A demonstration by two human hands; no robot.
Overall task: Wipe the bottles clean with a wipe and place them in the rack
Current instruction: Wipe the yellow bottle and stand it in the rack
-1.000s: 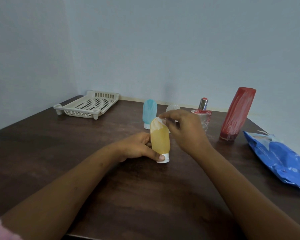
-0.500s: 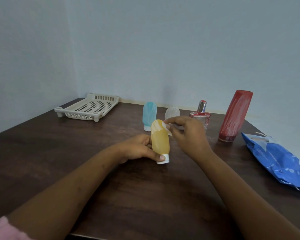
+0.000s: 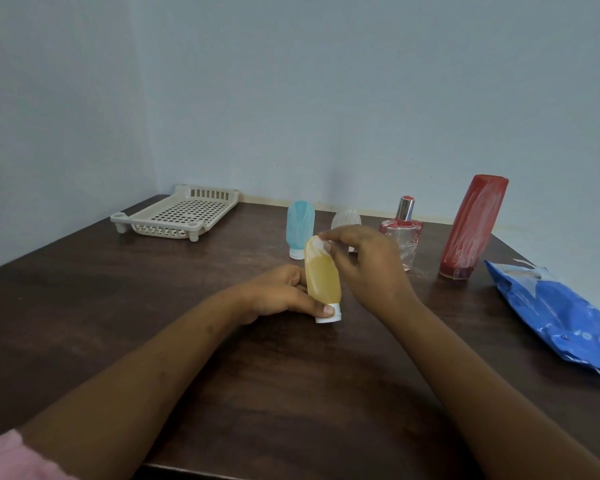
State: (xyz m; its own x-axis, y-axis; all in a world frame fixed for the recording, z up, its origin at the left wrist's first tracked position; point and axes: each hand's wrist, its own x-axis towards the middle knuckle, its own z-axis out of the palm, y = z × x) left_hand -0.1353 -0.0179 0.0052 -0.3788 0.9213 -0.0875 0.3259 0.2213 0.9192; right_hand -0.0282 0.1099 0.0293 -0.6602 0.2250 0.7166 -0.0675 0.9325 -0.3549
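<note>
A yellow squeeze bottle (image 3: 323, 278) stands cap-down on the dark table, white smears near its top. My left hand (image 3: 278, 294) grips its lower part, thumb at the white cap. My right hand (image 3: 368, 265) pinches a small white wipe (image 3: 321, 244) against the bottle's top. Behind stand a blue bottle (image 3: 300, 226), a clear ribbed bottle (image 3: 345, 220) partly hidden by my right hand, a glass perfume bottle (image 3: 402, 233) and a tall red bottle (image 3: 471, 226). The beige perforated rack (image 3: 177, 216) sits empty at the back left.
A blue pack of wipes (image 3: 555, 313) lies at the right edge of the table (image 3: 84, 306). Walls close off the back and left sides. The table's near edge runs along the bottom of the view.
My right hand has shifted slightly on the top of the yellow bottle, rubbing with the wipe. The camera view has drifted a little; the left hand keeps its grip.
</note>
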